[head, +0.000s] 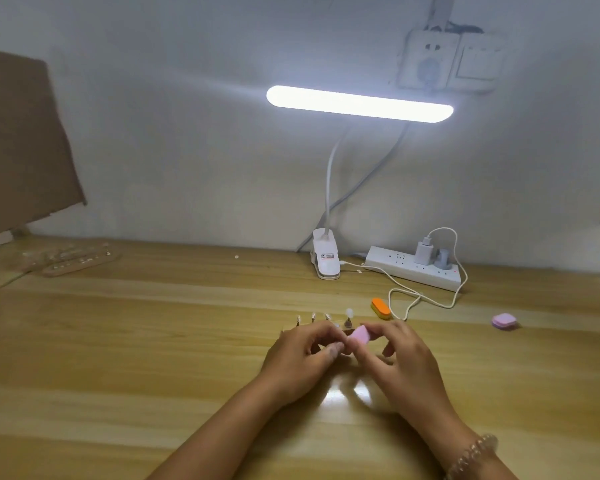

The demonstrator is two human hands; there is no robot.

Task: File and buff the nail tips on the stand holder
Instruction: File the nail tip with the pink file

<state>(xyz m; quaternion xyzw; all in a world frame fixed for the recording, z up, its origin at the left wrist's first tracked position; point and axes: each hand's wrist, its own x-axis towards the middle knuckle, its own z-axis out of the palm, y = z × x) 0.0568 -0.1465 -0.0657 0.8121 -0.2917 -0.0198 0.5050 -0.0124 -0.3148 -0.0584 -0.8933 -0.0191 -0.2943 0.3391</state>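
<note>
Mid-task, prob. buffing: right hand [395, 355] fingers pinched the pink buffer [360, 334] beside left hand [302, 355], whose curled fingers hid what they gripped. Nail tips [349, 311] stood on stand holder [347, 322] just behind, on surface [153, 341]; finish unreadable. Orange block [380, 308] lay aside.

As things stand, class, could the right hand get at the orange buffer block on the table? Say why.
Probably yes. The orange buffer block lies just beyond the right hand, with bare table between them. But its grip is already taken up by the pink buffer block.
</note>
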